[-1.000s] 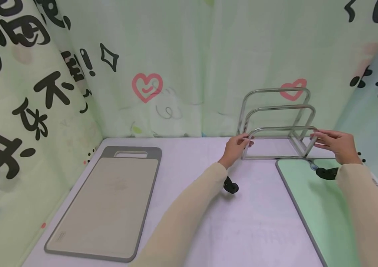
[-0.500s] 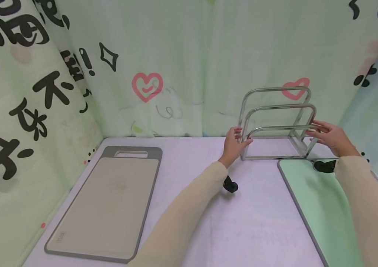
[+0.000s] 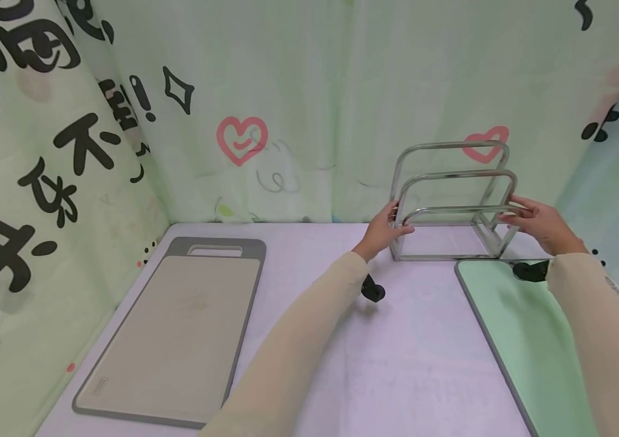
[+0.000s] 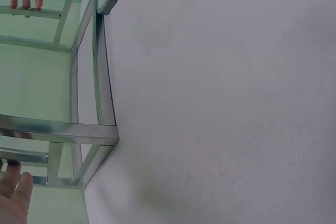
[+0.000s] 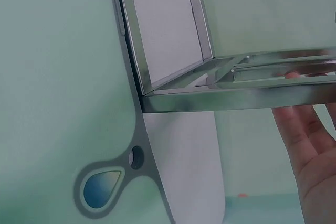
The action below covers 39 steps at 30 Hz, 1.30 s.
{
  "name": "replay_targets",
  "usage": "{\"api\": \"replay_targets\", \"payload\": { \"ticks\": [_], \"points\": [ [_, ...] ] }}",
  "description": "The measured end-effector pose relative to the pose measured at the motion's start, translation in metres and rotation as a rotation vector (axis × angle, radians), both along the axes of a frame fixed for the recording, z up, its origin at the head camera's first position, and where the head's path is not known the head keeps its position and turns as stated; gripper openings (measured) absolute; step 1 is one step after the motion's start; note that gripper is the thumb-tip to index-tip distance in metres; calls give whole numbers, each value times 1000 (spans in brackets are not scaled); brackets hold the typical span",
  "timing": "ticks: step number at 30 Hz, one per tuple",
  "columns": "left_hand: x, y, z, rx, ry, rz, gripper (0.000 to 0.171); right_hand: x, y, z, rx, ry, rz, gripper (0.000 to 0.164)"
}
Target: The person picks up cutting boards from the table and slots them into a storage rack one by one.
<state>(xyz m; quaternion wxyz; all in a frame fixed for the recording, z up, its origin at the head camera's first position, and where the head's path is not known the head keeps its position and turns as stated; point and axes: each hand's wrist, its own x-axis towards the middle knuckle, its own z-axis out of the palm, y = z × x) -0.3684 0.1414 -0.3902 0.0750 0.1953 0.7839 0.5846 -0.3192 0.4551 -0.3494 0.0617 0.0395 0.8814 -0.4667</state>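
A silver metal rack point(image 3: 454, 210) with three upright hoops stands at the back right of the table. On its left side my left hand point(image 3: 382, 233) holds the frame, thumb toward the front hoop and fingertips partly hidden behind the bars. My right hand point(image 3: 544, 227) grips the opposite side, fingers around the upright bars. In the right wrist view, fingers of the right hand point(image 5: 310, 150) reach behind a flat bar of the rack point(image 5: 220, 99). Only the thumb and part of the left hand point(image 4: 14, 198) show in the left wrist view.
A green cutting board point(image 3: 528, 328) with a grey edge lies at the right, its far end close to the rack's base. A beige cutting board point(image 3: 173, 334) with a grey handle lies at the left. A printed curtain point(image 3: 298, 109) hangs behind the table.
My left hand has shifted from the front hoop to farther back along the rack's left side. The right hand has moved farther around the right bars. The rack looks nearly still.
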Motion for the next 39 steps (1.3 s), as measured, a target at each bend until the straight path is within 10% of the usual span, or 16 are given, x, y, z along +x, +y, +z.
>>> {"api": "replay_targets", "payload": {
  "ticks": [39],
  "points": [
    [-33,-76,2,-3,-86,-38,77,-18,-39,12,47,-37,269,86]
  ]
}}
